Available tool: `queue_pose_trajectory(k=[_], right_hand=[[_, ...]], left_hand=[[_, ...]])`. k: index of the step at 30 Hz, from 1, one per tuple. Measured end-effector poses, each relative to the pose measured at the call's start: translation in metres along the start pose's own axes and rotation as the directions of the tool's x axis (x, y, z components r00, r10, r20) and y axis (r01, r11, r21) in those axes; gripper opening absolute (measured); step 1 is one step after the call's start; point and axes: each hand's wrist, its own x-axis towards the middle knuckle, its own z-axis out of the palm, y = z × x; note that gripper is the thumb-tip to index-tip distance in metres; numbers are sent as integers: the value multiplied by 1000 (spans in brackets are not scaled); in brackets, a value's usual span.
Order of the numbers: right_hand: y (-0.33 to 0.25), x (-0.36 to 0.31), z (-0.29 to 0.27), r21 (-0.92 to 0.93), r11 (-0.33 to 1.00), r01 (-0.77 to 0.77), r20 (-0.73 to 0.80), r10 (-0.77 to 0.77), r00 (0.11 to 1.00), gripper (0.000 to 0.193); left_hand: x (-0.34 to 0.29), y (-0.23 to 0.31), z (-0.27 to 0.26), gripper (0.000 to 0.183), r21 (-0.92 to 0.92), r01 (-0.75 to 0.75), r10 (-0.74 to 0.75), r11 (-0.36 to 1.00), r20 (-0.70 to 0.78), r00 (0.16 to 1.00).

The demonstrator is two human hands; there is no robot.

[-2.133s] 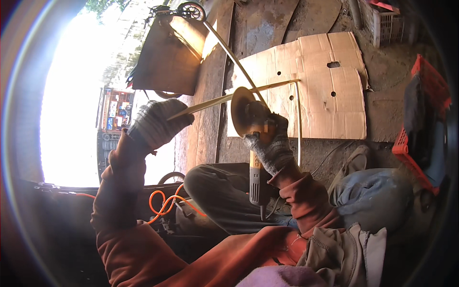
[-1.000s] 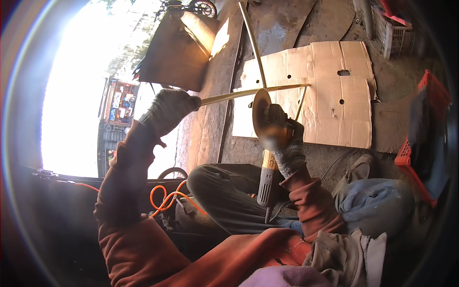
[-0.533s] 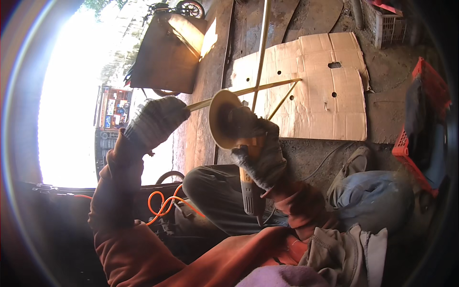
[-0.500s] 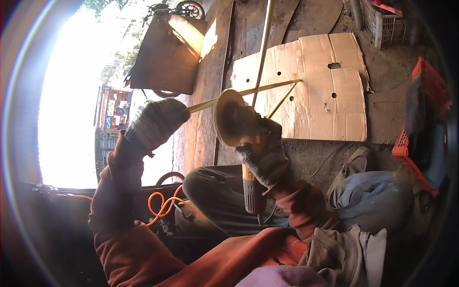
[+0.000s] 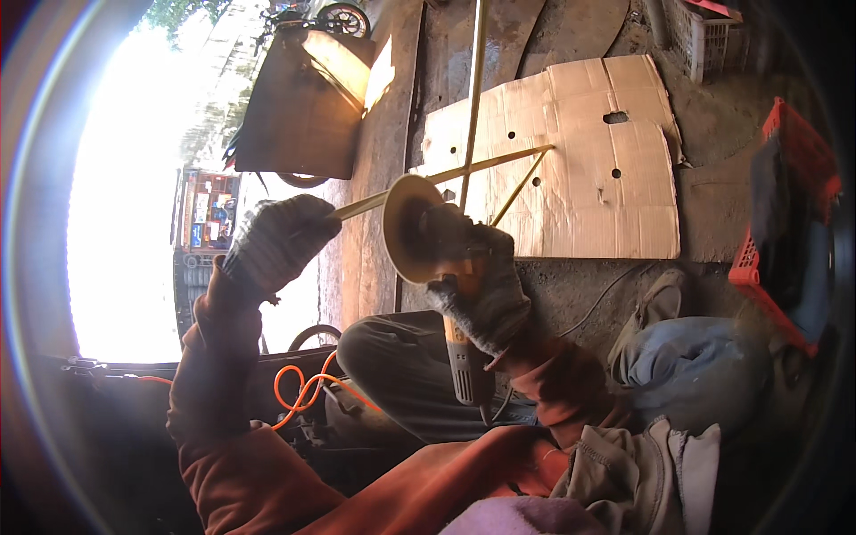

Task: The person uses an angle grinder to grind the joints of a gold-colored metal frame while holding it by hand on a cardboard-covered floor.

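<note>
In a grey work glove, my left hand [image 5: 283,239] is closed round the near end of a thin brass-coloured metal frame [image 5: 508,160]. Its bars cross and meet at a corner over the cardboard. My right hand [image 5: 492,299], gloved too, grips a yellow-and-grey angle grinder [image 5: 464,357], which points upward with its cord trailing below. The grinder's round disc [image 5: 407,227] faces left and stands right at the bar, a short way from my left hand. Whether disc and bar touch, I cannot tell. My right fingers are partly hidden behind the grinder's head.
A flattened cardboard sheet [image 5: 588,209] lies on the dirty floor ahead. Red crates [image 5: 753,267] stand at the right, a pale crate [image 5: 704,45] at the back. An orange hose [image 5: 299,392] coils beside my knee. A brown board [image 5: 303,107] leans near a motorbike [image 5: 343,20] at the far left.
The whole view has shifted slightly. Both hands, the grinder and the frame keep nearly the same pose, with the grinder a little further left and lower in the picture.
</note>
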Motion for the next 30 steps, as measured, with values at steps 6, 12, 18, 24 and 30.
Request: queue_pose_trajectory(k=[6,12,18,24,30], right_hand=[[63,-2,4,622,758,-195,-92,319,943,73],[7,6,-1,-103,993,51,114,-39,993,70],[29,-2,-2,94,989,-110,-105,120,987,71],[34,1,-8,11,995,-96,-58,96,994,73],[3,4,-12,-404,904,141,123,-99,987,72]], left_hand=[[-15,-3,4,12,17,15,-15,1000,-1,1000],[-13,9,4,13,-64,98,-101,993,-35,994],[-8,9,0,15,75,-23,26,997,-37,999],[-6,17,-10,14,295,-82,68,952,59,996],[-4,4,-7,14,329,-121,120,937,23,992]])
